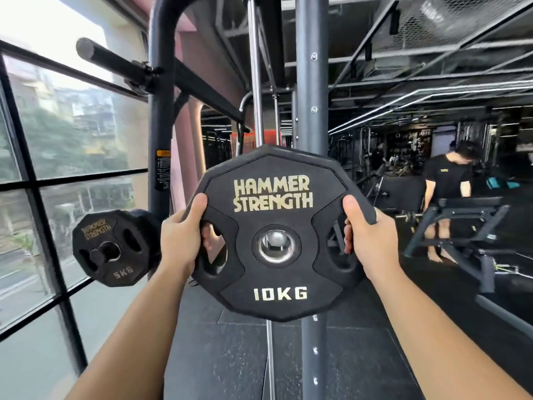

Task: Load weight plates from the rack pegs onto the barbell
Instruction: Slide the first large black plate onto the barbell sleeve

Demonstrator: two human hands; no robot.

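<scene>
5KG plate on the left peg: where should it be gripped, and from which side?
Grip the 5KG plate by the rim bars outside its oval cut-outs, fingers through the slots, coming from its printed face, which is turned toward the camera. The peg fills the centre hole, so the hub offers no hold. The left hand and right hand hold the 10KG plate the same way.

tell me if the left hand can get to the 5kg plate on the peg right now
Probably not yet: the left hand grips the 10kg plate by a handle slot, as does the right hand. The 5kg plate sits close to its left, nothing between.
</scene>
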